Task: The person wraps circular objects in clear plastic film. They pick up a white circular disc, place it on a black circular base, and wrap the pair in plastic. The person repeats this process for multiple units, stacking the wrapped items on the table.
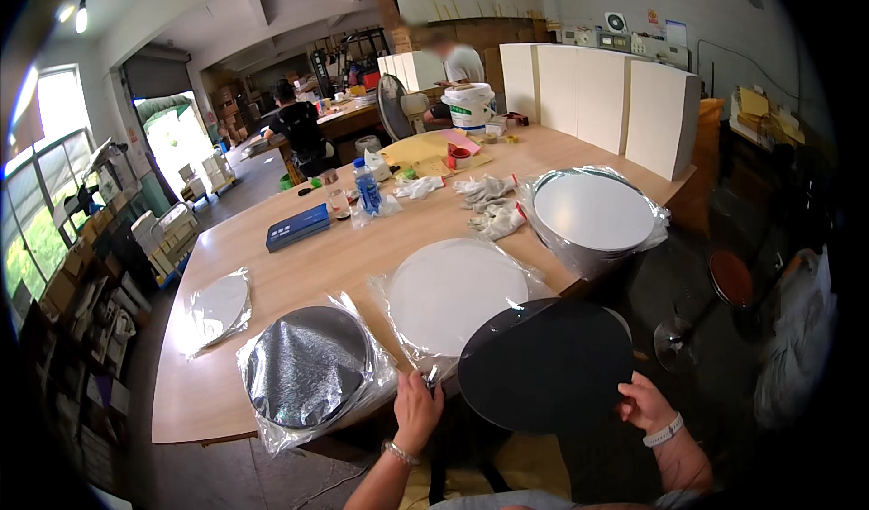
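My right hand (644,403) grips the right edge of a large black round sheet (548,365), tilted over the table's front edge. My left hand (418,410) has its fingers curled beside the plastic wrapping, between two bagged stacks; what they hold is hard to make out. Left of it lies a bagged dark disc (308,370) with a shiny crumpled silver surface. Beyond the black sheet, white discs (459,295) lie in clear plastic. A taller wrapped stack of white discs (593,211) stands at the right edge.
On the wooden table (217,401) are a small bagged white disc (220,306), a blue box (299,228), a blue-capped bottle (367,187), work gloves (489,204), a white bucket (468,105) and tall white panels (597,103). A stool (730,279) stands right. Two people work behind.
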`<state>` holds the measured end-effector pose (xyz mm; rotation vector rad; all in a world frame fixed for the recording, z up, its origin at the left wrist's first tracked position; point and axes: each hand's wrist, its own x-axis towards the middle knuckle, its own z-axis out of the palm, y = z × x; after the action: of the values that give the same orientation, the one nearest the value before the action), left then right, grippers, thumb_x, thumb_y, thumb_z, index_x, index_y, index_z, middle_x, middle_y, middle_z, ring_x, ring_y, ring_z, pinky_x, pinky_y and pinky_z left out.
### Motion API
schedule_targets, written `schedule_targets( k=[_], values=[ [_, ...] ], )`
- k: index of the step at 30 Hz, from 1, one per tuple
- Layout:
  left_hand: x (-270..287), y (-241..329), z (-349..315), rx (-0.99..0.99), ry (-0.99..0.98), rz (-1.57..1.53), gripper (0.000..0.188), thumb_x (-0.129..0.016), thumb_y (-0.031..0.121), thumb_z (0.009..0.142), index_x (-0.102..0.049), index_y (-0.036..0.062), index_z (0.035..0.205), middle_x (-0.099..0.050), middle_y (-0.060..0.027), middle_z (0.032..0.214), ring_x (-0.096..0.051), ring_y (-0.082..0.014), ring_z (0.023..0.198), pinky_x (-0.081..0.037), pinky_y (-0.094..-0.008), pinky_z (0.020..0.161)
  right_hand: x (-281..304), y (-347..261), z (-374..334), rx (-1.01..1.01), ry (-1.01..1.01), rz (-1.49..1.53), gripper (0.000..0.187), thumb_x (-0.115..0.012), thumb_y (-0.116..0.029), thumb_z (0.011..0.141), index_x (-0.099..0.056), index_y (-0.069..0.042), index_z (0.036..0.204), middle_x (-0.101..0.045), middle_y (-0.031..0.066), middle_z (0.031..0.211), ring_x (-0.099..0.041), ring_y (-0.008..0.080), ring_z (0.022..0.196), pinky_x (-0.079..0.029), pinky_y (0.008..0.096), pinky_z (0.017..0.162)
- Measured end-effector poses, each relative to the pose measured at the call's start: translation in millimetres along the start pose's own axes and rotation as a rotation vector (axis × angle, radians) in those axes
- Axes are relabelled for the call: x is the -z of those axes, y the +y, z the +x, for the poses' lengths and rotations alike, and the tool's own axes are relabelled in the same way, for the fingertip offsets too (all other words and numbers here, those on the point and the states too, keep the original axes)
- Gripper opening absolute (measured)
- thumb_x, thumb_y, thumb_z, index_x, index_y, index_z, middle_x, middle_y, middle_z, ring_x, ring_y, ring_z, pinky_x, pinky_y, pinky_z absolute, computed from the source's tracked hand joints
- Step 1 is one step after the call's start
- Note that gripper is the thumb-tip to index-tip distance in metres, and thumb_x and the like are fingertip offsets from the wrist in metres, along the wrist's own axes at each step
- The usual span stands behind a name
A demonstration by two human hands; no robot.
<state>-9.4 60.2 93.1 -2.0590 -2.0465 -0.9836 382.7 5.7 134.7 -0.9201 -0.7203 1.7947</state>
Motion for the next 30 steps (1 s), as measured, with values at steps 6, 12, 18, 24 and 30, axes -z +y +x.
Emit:
schedule_targets(
  k=[6,12,18,24,30],
  values=[
    [-43.6,-28.1,-26.1,0.600,-0.434,-1.057,0.033,-0.051,0.027,0.095,-0.055,-0.0008,0.077,-0.061,-0.0056,0.067,-0.059,-0.0113,0.056,-0.047,-0.0255,0.048,-36.1,39.1,-1.2,-0.053,0.116,-0.011,0.024,-0.049,-0.011,0.093,-0.041,-0.009,0.116,-0.061,0.0107,0.086,-0.061,0.0173,0.062,-0.055,0.0325,0.056],
    [-71.2,-8.4,-41.2,0.569,0.048,-1.263,0.025,-0.045,0.022,0.097,-0.056,0.0018,0.085,-0.052,0.0010,0.062,-0.049,-0.0064,0.052,-0.039,-0.0209,0.045,-72.2,76.1,35.7,-0.095,0.119,0.063,0.017,-0.045,-0.012,0.096,-0.038,-0.010,0.112,-0.057,0.0103,0.095,-0.065,0.0255,0.072,-0.057,0.0360,0.062],
    [-54.9,-6.3,-40.3,0.567,0.030,-1.342,0.023,-0.047,0.020,0.096,-0.056,0.0022,0.084,-0.058,-0.0015,0.066,-0.055,-0.0082,0.053,-0.042,-0.0207,0.046,-60.1,51.2,11.3,-0.058,0.303,-0.109,0.015,-0.046,-0.010,0.094,-0.041,-0.013,0.108,-0.057,0.0067,0.092,-0.065,0.0244,0.066,-0.056,0.0357,0.059],
    [-78.8,-2.4,-47.3,0.503,0.129,-1.303,0.025,-0.050,0.020,0.094,-0.053,-0.0018,0.106,-0.065,-0.0095,0.089,-0.061,-0.0148,0.081,-0.048,-0.0253,0.067,-94.7,81.2,34.1,-0.075,0.291,-0.033,0.009,-0.047,-0.014,0.096,-0.041,-0.013,0.103,-0.058,0.0097,0.091,-0.066,0.0257,0.074,-0.056,0.0357,0.061],
    [-99.2,-9.9,-37.5,0.195,-0.027,-1.087,0.032,-0.045,0.023,0.095,-0.058,-0.0037,0.106,-0.068,-0.0119,0.093,-0.065,-0.0219,0.088,-0.050,-0.0287,0.072,-112.2,90.0,54.3,-0.132,0.246,0.115,0.011,-0.047,-0.011,0.095,-0.040,-0.013,0.104,-0.056,0.0091,0.094,-0.065,0.0304,0.085,-0.056,0.0369,0.070]
  ],
)
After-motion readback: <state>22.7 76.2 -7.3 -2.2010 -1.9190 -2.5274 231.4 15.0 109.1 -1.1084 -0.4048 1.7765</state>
